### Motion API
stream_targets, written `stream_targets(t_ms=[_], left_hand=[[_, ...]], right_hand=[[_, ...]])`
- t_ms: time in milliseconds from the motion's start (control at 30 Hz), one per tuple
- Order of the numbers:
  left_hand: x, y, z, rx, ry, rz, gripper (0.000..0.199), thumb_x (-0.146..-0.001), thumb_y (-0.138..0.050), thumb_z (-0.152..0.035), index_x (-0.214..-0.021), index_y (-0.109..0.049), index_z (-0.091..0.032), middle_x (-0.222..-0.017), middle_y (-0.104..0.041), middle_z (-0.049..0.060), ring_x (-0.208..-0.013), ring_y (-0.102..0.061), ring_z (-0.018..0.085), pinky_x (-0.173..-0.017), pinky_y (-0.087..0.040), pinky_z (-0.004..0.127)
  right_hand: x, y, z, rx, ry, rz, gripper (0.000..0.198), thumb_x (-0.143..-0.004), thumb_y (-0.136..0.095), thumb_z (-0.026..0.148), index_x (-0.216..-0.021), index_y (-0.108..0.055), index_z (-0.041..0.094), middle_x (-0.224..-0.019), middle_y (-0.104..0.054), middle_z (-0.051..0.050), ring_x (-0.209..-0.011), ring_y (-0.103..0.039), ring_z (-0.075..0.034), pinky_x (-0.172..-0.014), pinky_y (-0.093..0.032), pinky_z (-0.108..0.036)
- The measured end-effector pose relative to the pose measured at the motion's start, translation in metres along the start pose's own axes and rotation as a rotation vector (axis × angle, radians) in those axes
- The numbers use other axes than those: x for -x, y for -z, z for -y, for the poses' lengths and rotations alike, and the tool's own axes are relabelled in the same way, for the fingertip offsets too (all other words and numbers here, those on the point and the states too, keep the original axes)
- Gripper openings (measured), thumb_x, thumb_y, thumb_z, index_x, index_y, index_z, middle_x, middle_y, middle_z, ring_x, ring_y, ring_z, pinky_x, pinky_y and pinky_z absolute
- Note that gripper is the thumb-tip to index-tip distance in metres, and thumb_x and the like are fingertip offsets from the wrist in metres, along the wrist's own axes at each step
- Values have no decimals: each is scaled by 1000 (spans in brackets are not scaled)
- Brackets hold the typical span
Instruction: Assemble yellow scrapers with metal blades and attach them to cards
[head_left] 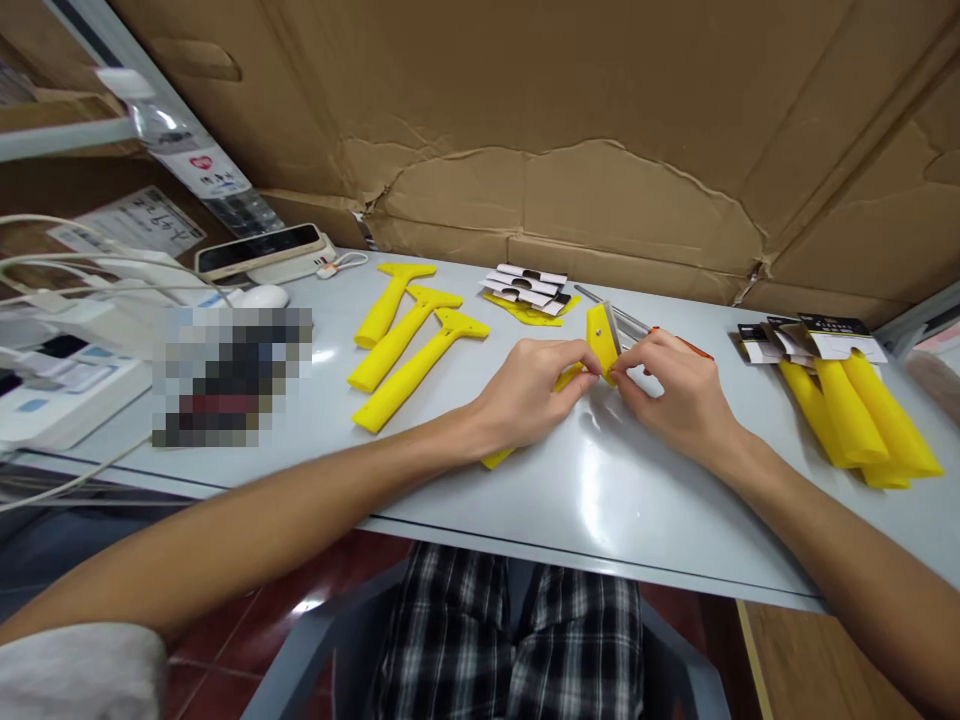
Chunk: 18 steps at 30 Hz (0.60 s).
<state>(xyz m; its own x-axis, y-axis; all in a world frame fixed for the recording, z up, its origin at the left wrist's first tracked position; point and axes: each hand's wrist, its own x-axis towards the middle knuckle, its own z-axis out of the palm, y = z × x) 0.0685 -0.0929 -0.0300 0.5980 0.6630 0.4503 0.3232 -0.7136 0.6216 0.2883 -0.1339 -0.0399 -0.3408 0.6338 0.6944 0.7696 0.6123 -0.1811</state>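
My left hand [532, 390] is closed around the handle of a yellow scraper [600, 335], whose head is tilted up and carries a metal strip along its edge. The thumb and forefinger of my right hand [671, 385] pinch the lower corner of that head. Behind my right hand an orange-and-black handle [694, 348] shows in part; I cannot tell whether the hand touches it. Thin metal pieces [630, 320] lie by the scraper head. To the left, three yellow scraper handles [420, 370] lie side by side.
Folded cards [525, 285] over yellow pieces lie at the back. Carded yellow scrapers [847, 410] are piled on the right. A phone [259, 250], white power strip [75, 400], cables and a water bottle [202, 165] crowd the left. Cardboard [562, 120] walls the back.
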Motion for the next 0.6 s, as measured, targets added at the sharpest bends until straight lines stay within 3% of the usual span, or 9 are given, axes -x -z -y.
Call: stream_targets(t_ms=[600], left_hand=[[-1,1,-1,31,2,10,16,-93,-64,-11,-96,-76,-21,-88,-78,-1,-77,-67,14,-78,-50,31]], right_hand=[[-1,4,1,-89,-160,26,2,-92,-65,21,-93,-67,20,-88,-68,-2,-76,-56,-11,-65,-42,-26]])
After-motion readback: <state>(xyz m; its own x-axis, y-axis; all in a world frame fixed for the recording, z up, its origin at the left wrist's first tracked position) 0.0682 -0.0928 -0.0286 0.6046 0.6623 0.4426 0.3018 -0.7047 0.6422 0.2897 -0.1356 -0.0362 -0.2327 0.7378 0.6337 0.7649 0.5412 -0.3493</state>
